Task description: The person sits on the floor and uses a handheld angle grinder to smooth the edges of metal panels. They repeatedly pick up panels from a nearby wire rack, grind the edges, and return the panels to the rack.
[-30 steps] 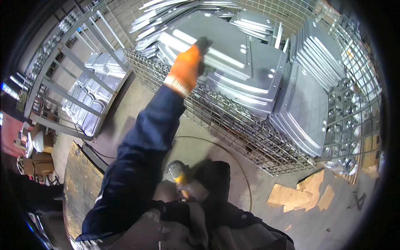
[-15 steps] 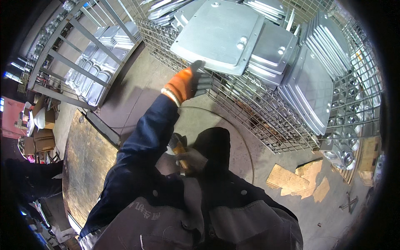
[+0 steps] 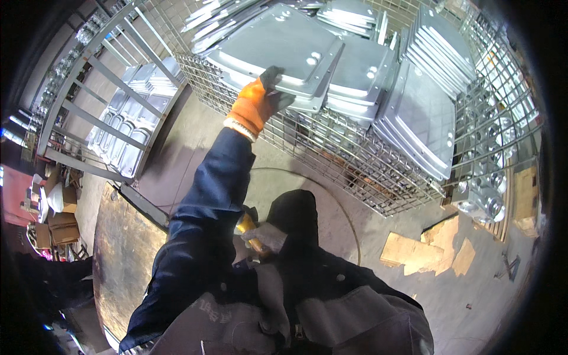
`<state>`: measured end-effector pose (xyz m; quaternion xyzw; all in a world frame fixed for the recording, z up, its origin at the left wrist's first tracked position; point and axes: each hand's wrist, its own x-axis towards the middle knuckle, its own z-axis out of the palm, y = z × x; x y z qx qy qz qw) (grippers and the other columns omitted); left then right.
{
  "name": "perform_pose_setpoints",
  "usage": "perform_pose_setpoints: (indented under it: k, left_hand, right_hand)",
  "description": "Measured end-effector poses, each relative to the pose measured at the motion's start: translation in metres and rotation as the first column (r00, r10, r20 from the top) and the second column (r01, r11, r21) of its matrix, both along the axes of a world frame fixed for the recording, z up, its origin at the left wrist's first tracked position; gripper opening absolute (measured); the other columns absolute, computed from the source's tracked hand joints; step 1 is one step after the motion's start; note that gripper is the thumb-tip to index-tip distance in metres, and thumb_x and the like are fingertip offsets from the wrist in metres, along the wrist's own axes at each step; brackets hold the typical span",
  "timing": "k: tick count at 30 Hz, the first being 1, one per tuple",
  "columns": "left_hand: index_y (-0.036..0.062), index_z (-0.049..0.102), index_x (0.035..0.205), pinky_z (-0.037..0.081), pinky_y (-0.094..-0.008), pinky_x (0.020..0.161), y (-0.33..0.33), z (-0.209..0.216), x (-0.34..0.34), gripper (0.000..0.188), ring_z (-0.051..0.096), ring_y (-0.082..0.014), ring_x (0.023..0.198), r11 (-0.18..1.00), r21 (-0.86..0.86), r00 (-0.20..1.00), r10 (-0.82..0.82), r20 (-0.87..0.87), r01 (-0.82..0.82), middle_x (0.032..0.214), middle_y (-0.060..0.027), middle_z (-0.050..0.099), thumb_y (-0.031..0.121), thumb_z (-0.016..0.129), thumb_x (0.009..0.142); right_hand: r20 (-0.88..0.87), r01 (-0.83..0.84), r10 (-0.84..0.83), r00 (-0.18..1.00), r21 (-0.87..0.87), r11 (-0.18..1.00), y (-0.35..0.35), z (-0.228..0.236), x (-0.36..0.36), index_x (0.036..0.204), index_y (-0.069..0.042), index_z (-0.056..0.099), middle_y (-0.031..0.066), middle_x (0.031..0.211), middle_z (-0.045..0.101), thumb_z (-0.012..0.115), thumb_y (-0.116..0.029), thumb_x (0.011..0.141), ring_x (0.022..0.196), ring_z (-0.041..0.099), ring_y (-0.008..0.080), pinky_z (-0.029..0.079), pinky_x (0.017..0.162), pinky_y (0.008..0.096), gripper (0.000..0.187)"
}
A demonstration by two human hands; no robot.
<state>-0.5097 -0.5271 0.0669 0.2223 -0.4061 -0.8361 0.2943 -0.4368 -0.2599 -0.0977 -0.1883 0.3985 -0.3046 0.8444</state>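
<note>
My left hand (image 3: 258, 100), in an orange glove with dark fingers, grips the near edge of a grey metal panel (image 3: 269, 50). The thumb lies on top of the panel and the fingers are at its front edge. This panel has rounded corners and small holes, and rests on a stack of similar ones in a wire mesh basket (image 3: 355, 168). Close to my body, my right hand (image 3: 271, 236), in a pale glove, is wrapped round a yellow power tool (image 3: 251, 234) shaped like an angle grinder. My left sleeve and dark clothing hide part of the tool.
More panel stacks (image 3: 414, 118) fill the basket's right side. A railed rack (image 3: 100, 127) with metal parts stands at left, above a worn round-edged tabletop (image 3: 127, 248). A cable (image 3: 340, 204) curves over the floor. Torn cardboard (image 3: 423, 251) and round metal parts (image 3: 482, 201) lie at right.
My left hand has gone from reaching beside the panel's edge to gripping it. The panel's near right corner now stands slightly apart from those below. The view has shifted a little.
</note>
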Motion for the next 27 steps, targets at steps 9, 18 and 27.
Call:
perform_pose_setpoints:
  k: [9,18,27]
  left_hand:
    - [0.0060,0.061,0.098,0.055,-0.0337,0.068,-0.035,0.049,0.014,0.015,0.065,-0.0230,0.082,0.983,0.150,0.922,0.152,-0.355,-0.105,0.090,-0.0077,0.065,0.014,0.062,0.085]
    - [0.0049,0.056,0.117,0.049,-0.0323,0.090,0.097,0.111,0.242,0.027,0.058,-0.0203,0.104,0.982,-0.002,0.721,0.138,-0.679,-0.190,0.111,-0.0081,0.062,0.014,0.051,0.092]
    - [-0.0032,0.059,0.108,0.049,-0.0395,0.091,0.312,0.054,0.477,0.028,0.062,-0.0250,0.096,0.438,-0.019,0.417,0.840,-0.348,-0.899,0.102,-0.0123,0.063,0.018,0.060,0.090]
  right_hand:
    - [0.114,0.112,-0.110,0.987,-0.011,0.994,-0.002,-0.006,-0.001,0.094,0.000,0.062,0.0078,0.074,0.065,0.074,-0.026,0.078,0.061,0.061,0.0170,0.049,0.059,0.0270,0.033]
    - [0.181,-0.023,0.021,0.983,0.008,1.000,-0.007,-0.019,-0.007,0.106,-0.001,0.057,0.0073,0.081,0.064,0.068,-0.023,0.086,0.070,0.063,0.0193,0.053,0.063,0.0323,0.032]
    - [0.301,-0.188,0.189,0.935,-0.032,0.982,0.004,0.009,0.018,0.110,-0.002,0.054,0.0128,0.089,0.064,0.067,-0.019,0.083,0.074,0.065,0.0239,0.056,0.068,0.0333,0.034]
